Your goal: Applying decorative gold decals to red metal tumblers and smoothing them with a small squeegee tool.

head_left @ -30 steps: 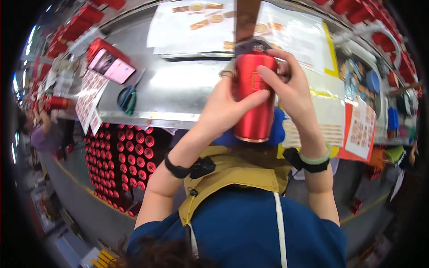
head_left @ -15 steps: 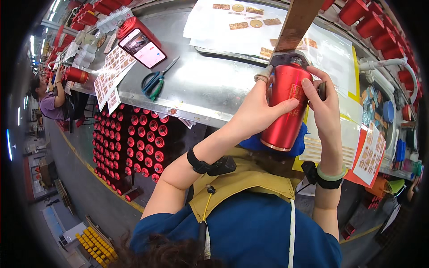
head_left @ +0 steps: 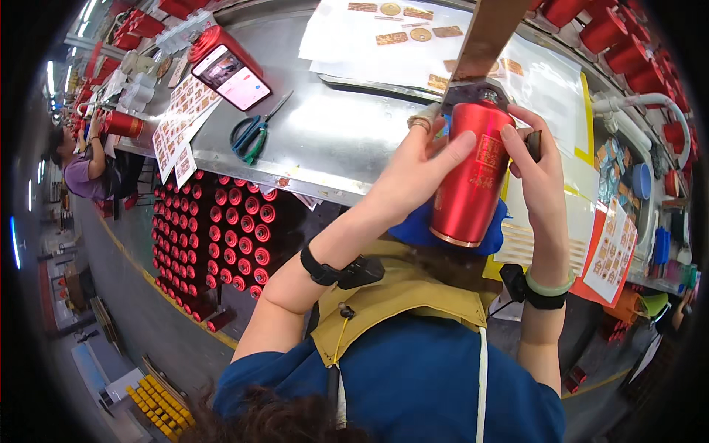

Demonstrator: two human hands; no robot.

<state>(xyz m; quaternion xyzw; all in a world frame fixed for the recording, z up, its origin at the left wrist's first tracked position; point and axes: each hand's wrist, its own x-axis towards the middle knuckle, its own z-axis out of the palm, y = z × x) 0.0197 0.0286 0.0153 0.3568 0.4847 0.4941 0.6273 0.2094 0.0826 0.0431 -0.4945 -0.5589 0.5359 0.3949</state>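
Observation:
A glossy red metal bottle (head_left: 464, 203) with a gold printed emblem and a copper-coloured base rim leans in front of me, its dark neck pointing away. My left hand (head_left: 417, 173) is at its left side, thumb along the front near the emblem and fingers partly hidden behind. On the other side my right hand (head_left: 540, 166) curls around the upper body, thumb tip at the emblem's right edge. A small dark flat piece (head_left: 533, 145) shows among the right fingers; its kind is unclear. Blue cloth (head_left: 413, 230) lies beneath the base.
An upright brown post (head_left: 484, 37) stands just beyond the bottle. Scissors (head_left: 251, 139), a phone (head_left: 230, 76) propped on a red canister and sticker sheets (head_left: 181, 122) occupy the metal bench's left. Red bottles (head_left: 240, 236) fill the floor below. A co-worker (head_left: 85, 166) sits far left.
My left hand has slid slightly left, its thumb drawing back from the gold lettering toward the bottle's upper left. The emblem and lettering show more fully. My right hand stays at the bottle.

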